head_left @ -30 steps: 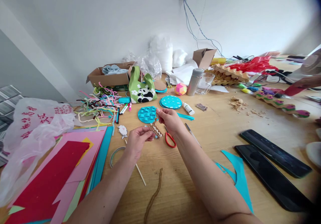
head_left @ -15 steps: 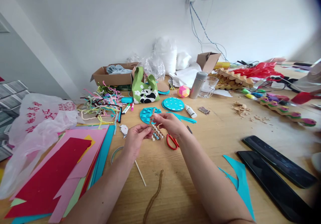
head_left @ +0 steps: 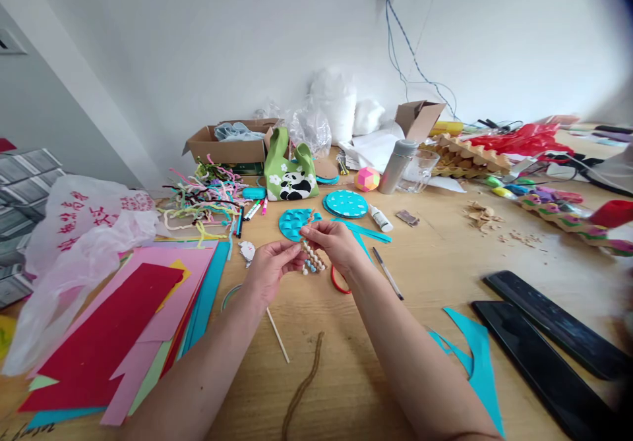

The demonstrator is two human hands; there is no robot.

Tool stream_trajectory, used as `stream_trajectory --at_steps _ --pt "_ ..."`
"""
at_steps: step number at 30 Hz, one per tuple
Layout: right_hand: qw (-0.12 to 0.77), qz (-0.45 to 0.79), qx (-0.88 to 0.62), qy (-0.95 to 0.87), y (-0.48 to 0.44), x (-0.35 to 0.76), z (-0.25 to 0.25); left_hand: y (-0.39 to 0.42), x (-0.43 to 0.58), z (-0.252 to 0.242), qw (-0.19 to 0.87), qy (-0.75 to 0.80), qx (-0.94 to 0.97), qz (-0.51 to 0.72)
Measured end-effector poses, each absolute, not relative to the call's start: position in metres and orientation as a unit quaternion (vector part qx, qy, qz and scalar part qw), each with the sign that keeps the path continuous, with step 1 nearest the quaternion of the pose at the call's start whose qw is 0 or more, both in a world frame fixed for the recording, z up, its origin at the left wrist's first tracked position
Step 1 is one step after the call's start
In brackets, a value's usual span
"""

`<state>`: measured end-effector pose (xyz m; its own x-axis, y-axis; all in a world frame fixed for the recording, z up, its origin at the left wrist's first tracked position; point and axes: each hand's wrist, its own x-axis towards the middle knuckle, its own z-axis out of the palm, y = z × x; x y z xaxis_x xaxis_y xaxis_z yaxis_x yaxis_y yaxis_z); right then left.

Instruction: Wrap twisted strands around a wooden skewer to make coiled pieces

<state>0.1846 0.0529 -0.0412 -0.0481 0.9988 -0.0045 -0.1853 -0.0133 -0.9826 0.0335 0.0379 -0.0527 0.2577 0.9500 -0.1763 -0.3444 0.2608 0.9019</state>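
Both hands meet near the middle of the table, holding a small braided strand of brown and white beads or cord [head_left: 314, 257]. My left hand [head_left: 273, 266] pinches its left end between thumb and fingers. Just right of it, my right hand [head_left: 332, 242] grips the upper part, with a thin brown tip poking up above the fingers. The beaded piece hangs below the fingertips, small white and bluish bits at its lower end. Behind the hands lies a blue textured disc [head_left: 293, 224]. Red-handled scissors [head_left: 339, 281] are partly hidden by my right wrist.
Coloured paper sheets [head_left: 113, 322] and a plastic bag [head_left: 89, 230] lie left. A brown cord [head_left: 306, 382] and a thin stick [head_left: 277, 335] are in front. Right are a pen [head_left: 388, 273], blue scraps [head_left: 477, 355] and two black phones [head_left: 539, 362]. A flask [head_left: 397, 167] stands behind.
The view has shifted slightly, so the table items appear a little further right. The pen beside my right forearm now shows more fully. Both hands keep nearly the same hold.
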Motion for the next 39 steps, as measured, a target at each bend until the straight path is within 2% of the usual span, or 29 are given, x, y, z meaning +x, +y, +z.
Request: stream_trajectory --at_steps 27,34,39 --pt "0.549 0.524 -0.453 -0.467 0.0517 0.1882 -0.0356 0.0409 0.0324 -0.0545 0.715 0.360 0.367 0.474" --pt "0.534 0.521 -0.446 -0.494 0.0512 0.1852 -0.0380 0.0402 0.0328 -0.0547 0.714 0.367 0.369 0.469" --pt "0.492 0.508 -0.469 -0.529 0.0484 0.1817 -0.0370 0.0412 0.0307 -0.0555 0.726 0.361 0.387 0.439"
